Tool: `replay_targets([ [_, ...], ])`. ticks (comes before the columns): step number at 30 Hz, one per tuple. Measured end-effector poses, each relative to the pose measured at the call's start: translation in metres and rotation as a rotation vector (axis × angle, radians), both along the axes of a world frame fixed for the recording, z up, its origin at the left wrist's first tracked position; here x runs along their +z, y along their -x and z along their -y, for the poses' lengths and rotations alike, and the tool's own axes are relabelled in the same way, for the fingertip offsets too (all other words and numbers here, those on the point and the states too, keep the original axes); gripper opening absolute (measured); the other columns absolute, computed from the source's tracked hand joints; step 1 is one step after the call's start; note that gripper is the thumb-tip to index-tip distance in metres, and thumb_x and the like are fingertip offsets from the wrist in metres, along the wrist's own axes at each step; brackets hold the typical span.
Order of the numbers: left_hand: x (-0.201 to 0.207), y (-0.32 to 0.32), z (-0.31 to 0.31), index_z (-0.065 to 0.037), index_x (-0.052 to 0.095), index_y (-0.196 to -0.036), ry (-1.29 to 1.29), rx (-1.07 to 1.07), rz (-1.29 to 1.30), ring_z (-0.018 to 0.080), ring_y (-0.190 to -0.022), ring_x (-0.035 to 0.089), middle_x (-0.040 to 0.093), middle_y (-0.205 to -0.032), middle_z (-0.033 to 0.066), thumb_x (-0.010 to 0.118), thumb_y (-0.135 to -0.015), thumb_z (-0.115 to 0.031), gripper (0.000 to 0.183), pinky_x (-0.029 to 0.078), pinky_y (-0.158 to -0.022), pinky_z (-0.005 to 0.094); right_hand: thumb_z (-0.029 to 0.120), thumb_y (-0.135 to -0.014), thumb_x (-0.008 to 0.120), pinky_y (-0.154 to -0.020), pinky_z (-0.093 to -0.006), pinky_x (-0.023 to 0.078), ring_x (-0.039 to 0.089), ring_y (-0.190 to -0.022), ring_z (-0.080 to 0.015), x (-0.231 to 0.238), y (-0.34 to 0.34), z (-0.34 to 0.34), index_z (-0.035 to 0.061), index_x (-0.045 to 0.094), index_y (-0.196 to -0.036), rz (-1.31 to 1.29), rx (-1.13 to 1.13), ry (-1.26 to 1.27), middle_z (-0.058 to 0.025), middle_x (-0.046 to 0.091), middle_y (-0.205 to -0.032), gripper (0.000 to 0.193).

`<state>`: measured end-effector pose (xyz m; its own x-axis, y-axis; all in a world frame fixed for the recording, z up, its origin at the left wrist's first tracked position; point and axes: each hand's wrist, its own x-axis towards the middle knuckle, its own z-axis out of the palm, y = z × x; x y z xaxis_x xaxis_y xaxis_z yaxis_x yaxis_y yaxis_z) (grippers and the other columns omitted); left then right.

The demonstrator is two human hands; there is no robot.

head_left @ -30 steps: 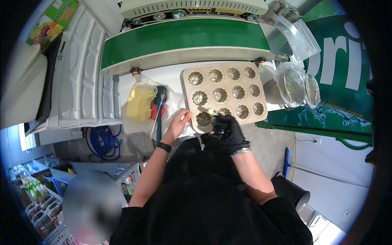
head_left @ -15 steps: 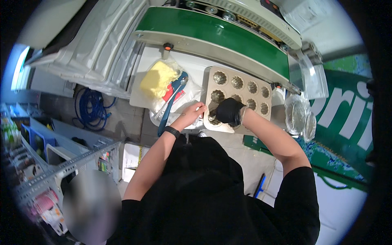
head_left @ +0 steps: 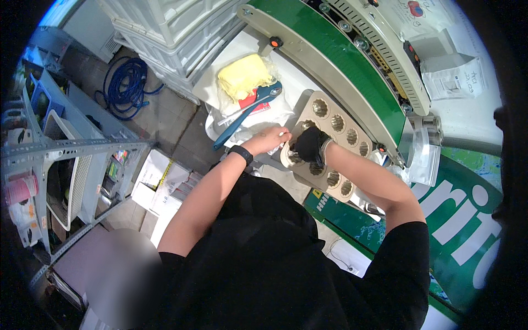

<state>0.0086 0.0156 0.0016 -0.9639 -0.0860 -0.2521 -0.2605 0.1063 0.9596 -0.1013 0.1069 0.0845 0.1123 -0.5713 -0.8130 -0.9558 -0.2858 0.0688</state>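
While your gloved right hand point(head_left: 311, 144) curls over the near-left end of the muffin tray point(head_left: 352, 136), just right of the frame's centre, it looks closed around something small at one of the cups, though what it grips is too hidden to tell. Your bare left hand point(head_left: 270, 139) sits just beside it, fingers bent toward the tray's corner and a bit of white material; whether it pinches that or only steadies the tray edge I cannot tell. Holding the tray's end with one hand probably keeps it from sliding on the white table point(head_left: 212, 82) while the other works a cup.

The tray lies slantwise from the centre toward the lower right, along the green machine point(head_left: 352, 71) that runs from the top middle down the right. Above and left of your hands, a yellow block in a clear bag point(head_left: 242, 76) rests on the table, with a blue-handled tool point(head_left: 245, 113) lying across white wrapping near your left wrist, close enough to grab. A coiled blue hose point(head_left: 124, 88) lies on the floor in the upper left, and shelving point(head_left: 55, 159) fills the left edge.

Compared with half a second ago, your head has turned: the tray and machine sit more steeply tilted, and your hands have stayed on that same tray end.
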Motion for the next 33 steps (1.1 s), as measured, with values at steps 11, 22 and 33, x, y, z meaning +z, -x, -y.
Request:
replay_targets([
  [11,0.003,0.0,0.009,-0.004,0.05,-0.08,-0.009,-0.055,0.129,0.0162,-0.063,0.048,0.051,-0.064,0.005,0.04,-0.082,-0.031,0.029,0.037,-0.06,0.0285,0.02,-0.06,0.053,-0.051,-0.0367,0.044,0.057,-0.057,-0.0246,0.026,0.025,0.003,0.011,0.06,-0.061,0.345,-0.042,0.318,-0.0089,0.058,-0.061,0.012],
  [22,0.005,0.0,0.004,-0.005,0.05,-0.08,0.065,-0.012,0.019,0.0159,-0.065,0.046,0.051,-0.068,0.0045,0.04,-0.082,-0.031,0.028,0.037,-0.062,0.0272,0.017,-0.064,0.05,-0.049,-0.0346,0.044,0.055,-0.054,-0.0241,-0.023,0.028,-0.011,0.01,0.056,-0.062,0.493,-0.005,0.344,-0.0083,0.055,-0.058,0.01],
  [33,0.0,0.001,0.006,-0.001,0.051,-0.081,0.038,-0.06,0.006,0.0215,-0.071,0.049,0.052,-0.075,0.0101,0.04,-0.08,-0.034,0.035,0.037,-0.067,0.031,0.022,-0.069,0.046,-0.052,-0.0356,0.044,0.057,-0.057,-0.0251,-0.009,0.033,-0.004,0.0089,0.059,-0.061,0.426,0.159,0.216,-0.0098,0.058,-0.061,0.02],
])
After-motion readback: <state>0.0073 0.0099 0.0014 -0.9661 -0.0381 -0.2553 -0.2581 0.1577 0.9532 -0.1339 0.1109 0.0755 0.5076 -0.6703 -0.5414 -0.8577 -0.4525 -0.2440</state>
